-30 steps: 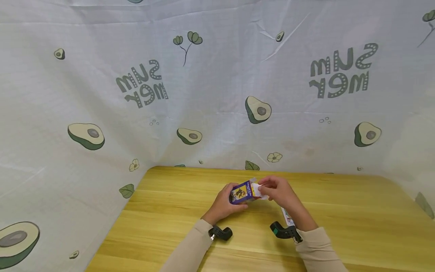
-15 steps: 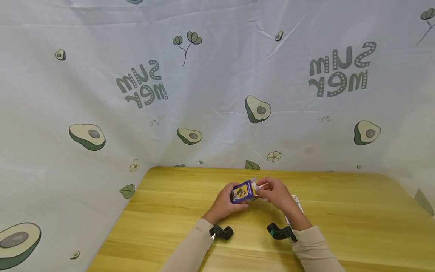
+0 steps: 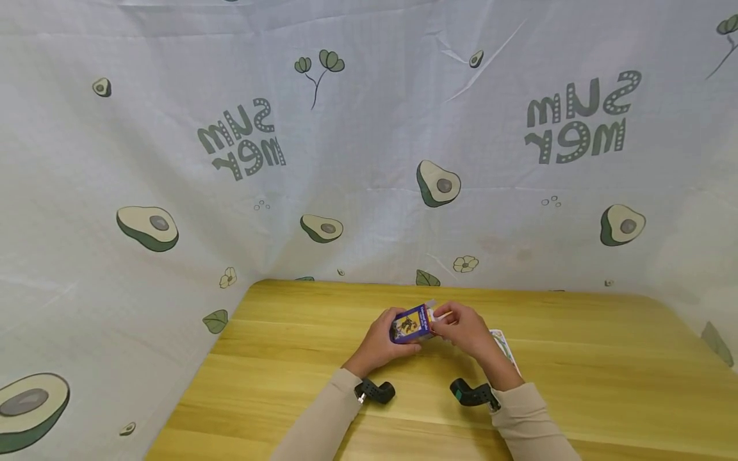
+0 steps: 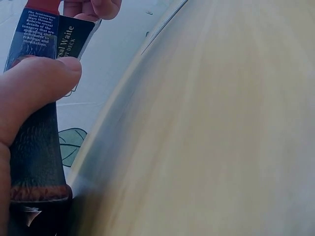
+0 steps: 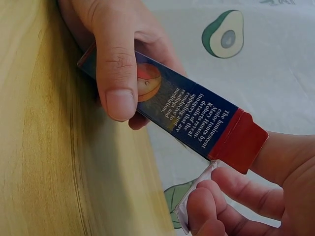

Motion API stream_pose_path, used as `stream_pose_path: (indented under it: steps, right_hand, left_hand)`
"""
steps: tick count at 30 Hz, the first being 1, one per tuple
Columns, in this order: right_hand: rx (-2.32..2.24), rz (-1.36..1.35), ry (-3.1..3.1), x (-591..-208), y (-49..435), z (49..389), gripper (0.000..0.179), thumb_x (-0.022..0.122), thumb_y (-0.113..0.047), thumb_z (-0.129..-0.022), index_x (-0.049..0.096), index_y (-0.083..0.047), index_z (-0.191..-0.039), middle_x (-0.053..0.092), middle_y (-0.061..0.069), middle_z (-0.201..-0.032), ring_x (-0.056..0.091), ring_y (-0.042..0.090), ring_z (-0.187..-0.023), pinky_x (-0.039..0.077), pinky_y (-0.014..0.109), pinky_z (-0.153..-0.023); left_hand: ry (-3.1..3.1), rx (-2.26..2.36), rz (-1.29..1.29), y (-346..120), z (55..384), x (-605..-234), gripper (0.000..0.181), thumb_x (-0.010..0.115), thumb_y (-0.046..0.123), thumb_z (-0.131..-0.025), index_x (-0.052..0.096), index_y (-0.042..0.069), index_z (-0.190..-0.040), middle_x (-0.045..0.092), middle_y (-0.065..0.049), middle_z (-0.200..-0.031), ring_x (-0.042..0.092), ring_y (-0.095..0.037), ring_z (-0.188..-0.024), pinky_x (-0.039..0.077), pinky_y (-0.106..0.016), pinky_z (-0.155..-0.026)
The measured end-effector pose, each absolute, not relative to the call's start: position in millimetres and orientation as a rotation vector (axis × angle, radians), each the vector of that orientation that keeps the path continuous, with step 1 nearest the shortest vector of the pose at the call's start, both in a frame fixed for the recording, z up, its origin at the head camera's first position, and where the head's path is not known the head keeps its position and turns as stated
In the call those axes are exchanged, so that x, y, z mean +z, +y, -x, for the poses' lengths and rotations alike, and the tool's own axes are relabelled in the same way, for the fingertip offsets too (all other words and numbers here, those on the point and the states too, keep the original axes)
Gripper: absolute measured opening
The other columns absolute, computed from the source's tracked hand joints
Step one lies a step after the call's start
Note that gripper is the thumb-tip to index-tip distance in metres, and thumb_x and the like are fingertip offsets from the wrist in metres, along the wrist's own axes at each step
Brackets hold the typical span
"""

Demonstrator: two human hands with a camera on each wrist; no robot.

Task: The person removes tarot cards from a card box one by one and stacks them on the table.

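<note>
From my remote station I have the left hand (image 3: 379, 340) gripping the card box (image 3: 410, 324) above the table (image 3: 277, 358), the right hand (image 3: 463, 330) pinching its end flap (image 5: 184, 211). A printed card (image 3: 503, 344) lies farther right. I judge the step as working the flap; next calls for steady left support and gentle bending.

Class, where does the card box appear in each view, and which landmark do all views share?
Head: card box, right of and below centre, in the left hand.
Left wrist: card box, running up the left side.
Right wrist: card box, across the middle, slanting down rightward.
Shared landmark: the left hand, gripping it in every view.
</note>
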State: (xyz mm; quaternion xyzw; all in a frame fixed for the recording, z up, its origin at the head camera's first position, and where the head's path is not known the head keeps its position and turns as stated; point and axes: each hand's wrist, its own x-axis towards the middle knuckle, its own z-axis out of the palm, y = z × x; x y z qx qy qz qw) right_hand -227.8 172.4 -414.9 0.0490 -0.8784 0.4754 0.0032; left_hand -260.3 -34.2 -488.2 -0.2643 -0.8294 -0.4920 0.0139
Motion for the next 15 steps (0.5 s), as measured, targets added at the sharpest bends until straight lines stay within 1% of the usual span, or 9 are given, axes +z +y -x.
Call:
stream_pose_path:
  steps: [6,15]
  right_hand:
    - [1.489,-0.137,-2.761,-414.0,172.2,228.4,0.024,0.070,-0.013,-0.087,0.061,0.000,-0.104,0.063,0.008,-0.080,0.055,0.018,-0.065,0.046,0.029,-0.056]
    - [1.513,-0.100,-2.778,-411.3,174.4,228.4,0.026,0.071,-0.016,-0.086,0.064,0.002,-0.104,0.064,0.007,-0.080,0.057,0.018,-0.067,0.047,0.030,-0.059]
  left_hand:
    - [-2.583,-1.520,0.828,-34.4,261.4,-489.2,0.067,0.080,0.039,-0.077,0.046,0.017,-0.131,0.053,0.003,-0.115,0.053,-0.010,-0.097,0.046,-0.026,-0.085]
    - [-2.592,-1.536,0.823,-34.9,260.6,-487.8,0.066,0.080,0.039,-0.077,0.046,0.018,-0.130,0.053,0.003,-0.116,0.053,-0.010,-0.098,0.046,-0.025,-0.086]
